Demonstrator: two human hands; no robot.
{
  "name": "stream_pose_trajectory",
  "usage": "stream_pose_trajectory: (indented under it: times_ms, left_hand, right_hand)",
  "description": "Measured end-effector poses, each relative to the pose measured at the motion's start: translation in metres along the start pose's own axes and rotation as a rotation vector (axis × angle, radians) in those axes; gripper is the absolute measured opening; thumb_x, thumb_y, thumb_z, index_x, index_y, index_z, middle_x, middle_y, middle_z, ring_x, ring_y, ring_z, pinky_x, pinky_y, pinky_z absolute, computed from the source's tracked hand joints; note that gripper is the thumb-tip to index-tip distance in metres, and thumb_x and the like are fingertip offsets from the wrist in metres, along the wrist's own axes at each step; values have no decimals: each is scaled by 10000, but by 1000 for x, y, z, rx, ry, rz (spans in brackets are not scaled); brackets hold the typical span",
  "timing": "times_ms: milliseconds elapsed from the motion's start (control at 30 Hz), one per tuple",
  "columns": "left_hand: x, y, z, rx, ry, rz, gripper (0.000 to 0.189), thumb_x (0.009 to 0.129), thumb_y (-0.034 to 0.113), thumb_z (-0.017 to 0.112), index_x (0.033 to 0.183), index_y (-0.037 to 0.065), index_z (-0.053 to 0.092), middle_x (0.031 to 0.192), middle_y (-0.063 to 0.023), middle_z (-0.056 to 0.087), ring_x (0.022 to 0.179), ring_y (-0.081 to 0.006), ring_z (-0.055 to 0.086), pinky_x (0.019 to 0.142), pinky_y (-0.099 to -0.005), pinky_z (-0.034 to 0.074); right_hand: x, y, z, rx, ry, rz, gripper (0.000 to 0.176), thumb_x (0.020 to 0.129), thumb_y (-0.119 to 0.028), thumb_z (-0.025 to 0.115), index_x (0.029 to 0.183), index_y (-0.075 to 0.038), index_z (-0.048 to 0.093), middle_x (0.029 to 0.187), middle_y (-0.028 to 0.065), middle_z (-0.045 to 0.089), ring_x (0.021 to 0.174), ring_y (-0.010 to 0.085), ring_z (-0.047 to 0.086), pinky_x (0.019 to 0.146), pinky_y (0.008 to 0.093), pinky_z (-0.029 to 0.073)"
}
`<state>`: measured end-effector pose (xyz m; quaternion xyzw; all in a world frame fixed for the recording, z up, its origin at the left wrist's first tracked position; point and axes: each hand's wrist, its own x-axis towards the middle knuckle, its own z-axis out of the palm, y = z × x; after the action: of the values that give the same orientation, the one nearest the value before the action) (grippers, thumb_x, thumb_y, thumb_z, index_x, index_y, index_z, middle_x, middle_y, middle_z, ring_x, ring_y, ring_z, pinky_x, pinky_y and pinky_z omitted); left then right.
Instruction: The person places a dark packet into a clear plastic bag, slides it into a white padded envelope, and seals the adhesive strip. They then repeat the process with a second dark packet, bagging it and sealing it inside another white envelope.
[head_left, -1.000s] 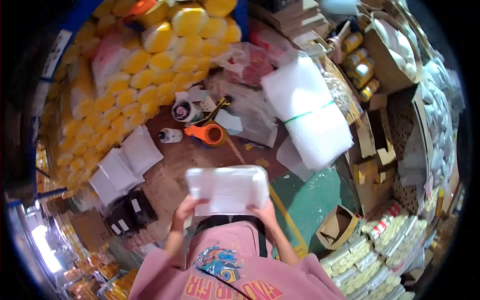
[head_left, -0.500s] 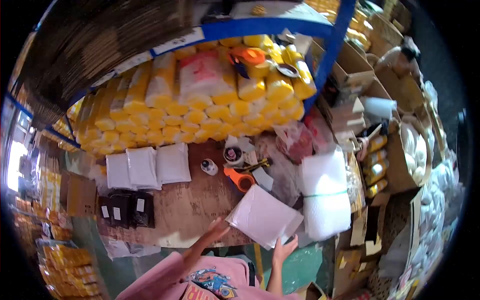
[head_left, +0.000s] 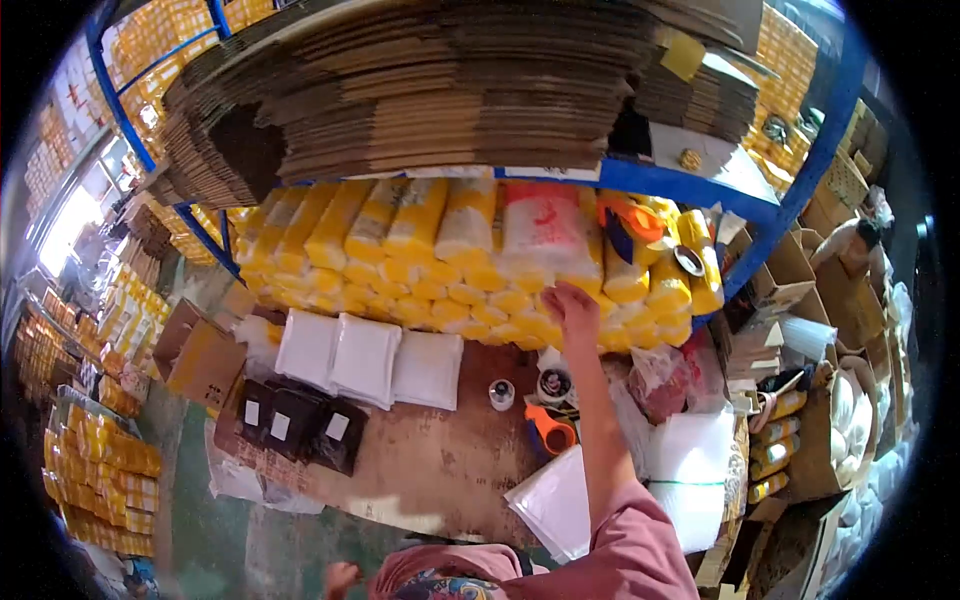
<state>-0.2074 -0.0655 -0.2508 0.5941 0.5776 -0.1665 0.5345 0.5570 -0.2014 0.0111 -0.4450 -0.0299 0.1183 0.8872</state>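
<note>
My right hand (head_left: 572, 306) is raised in front of the stacked yellow rolls (head_left: 465, 225), its fingers closed together; what they hold, if anything, cannot be made out. Low at the bottom edge, my left hand (head_left: 342, 578) is curled closed beside my body, with nothing visible in it. A flat white packet (head_left: 550, 505) lies at the table's front right, partly behind my right arm. Just above it is an orange tape dispenser (head_left: 552, 430). White packets (head_left: 365, 360) and dark packets with white labels (head_left: 300, 425) lie on the table's left.
A small bottle (head_left: 502, 394) stands mid-table (head_left: 440, 460). A white bubble-wrap bundle (head_left: 690, 465) is at the right. Flattened cardboard (head_left: 440, 90) fills the blue-framed shelf above. Open cartons (head_left: 855, 400) line the right side. Part of another person (head_left: 850, 245) shows at the upper right.
My right hand has left the white packet and risen to the yellow rolls. My left hand has moved off it, down and left. The packet now lies lower, and the view has shifted.
</note>
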Motion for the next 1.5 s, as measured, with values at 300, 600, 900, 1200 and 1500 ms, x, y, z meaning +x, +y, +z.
stream_pose_trajectory:
  times_ms: [300, 600, 900, 1200, 1500]
  left_hand:
    - [-48, 60, 30, -118, 177, 25, 213, 829, 153, 537, 928, 4, 654, 826, -123, 675, 778, -196, 652, 656, -370, 504]
    - [-25, 93, 14, -122, 176, 111, 221, 849, 177, 539, 948, 20, 659, 867, -146, 676, 797, -201, 646, 682, -385, 490]
    - [-10, 141, -4, -135, 234, 215, 228, 869, 201, 541, 967, 36, 664, 909, -170, 677, 817, -207, 640, 708, -400, 476]
    - [-22, 143, -14, -105, 291, 330, 236, 889, 225, 543, 987, 52, 670, 950, -194, 677, 836, -212, 634, 735, -415, 462]
    - [35, 314, 9, -654, -418, 664, 267, 919, 169, 575, 1167, 75, 548, 1056, -48, 609, 939, -151, 589, 780, -323, 500]
  right_hand:
    - [59, 36, 40, -148, 115, -258, 147, 863, 51, 573, 959, 51, 462, 611, 77, 382, 601, 253, 503, 519, 411, 485]
    - [157, 51, 34, -1019, 478, -493, 170, 789, -244, 720, 782, -76, 696, 815, 79, 691, 540, 208, 634, 479, 342, 489]
    - [175, 53, 46, -1133, 855, -475, 351, 887, -262, 541, 1117, 2, 516, 1033, 161, 646, 883, 340, 639, 677, 428, 507]
    - [201, 49, 7, 454, 49, -385, 193, 893, -228, 568, 988, -62, 549, 926, 53, 596, 840, 209, 578, 778, 368, 493]
    - [-85, 4, -26, -103, -10, -492, 347, 960, -188, 437, 1300, -120, 413, 1189, 62, 527, 1063, 248, 553, 866, 381, 493]
